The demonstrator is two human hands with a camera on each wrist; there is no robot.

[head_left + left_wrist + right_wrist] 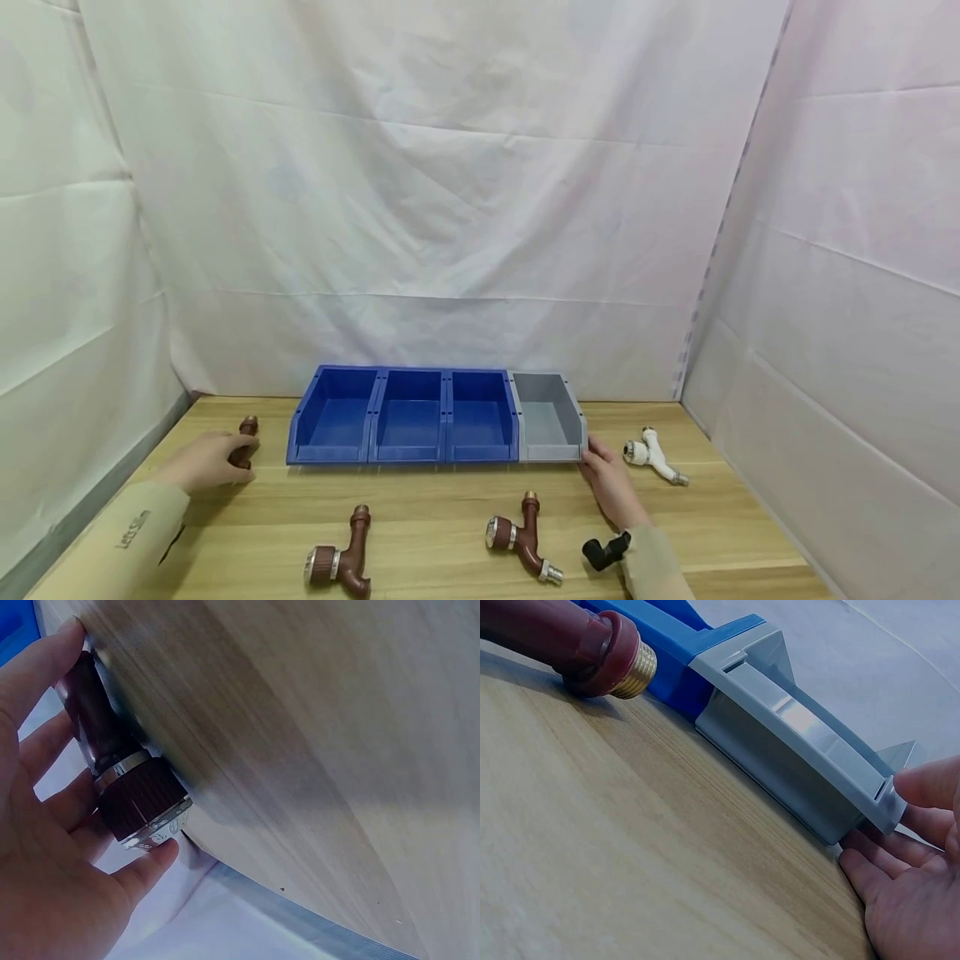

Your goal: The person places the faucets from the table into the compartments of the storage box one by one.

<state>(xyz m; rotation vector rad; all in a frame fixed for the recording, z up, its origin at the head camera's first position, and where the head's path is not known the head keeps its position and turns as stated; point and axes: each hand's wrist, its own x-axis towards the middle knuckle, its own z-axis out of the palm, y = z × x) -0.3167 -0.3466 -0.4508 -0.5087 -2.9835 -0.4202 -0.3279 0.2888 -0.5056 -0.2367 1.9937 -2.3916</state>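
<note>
At the table's left side my left hand point(204, 461) grips a brown tap point(248, 426), largely hidden behind the fingers in the head view. The left wrist view shows the tap's ribbed brown knob point(142, 796) and silvery end cap between the digits, close over the wood. My right hand point(613, 490) holds the front right corner of the grey bin point(553, 452). In the right wrist view the thumb lies at the bin's corner and the other fingers are beneath its rim. The grey bin ends a row of blue bins point(407, 455).
Two more brown taps lie near the front, one at centre left point(352, 558), another at centre right point(527, 537). A white tap point(654, 456) lies to the right of my right hand. White cloth point(450, 208) hangs behind and on both sides of the wooden table point(435, 525).
</note>
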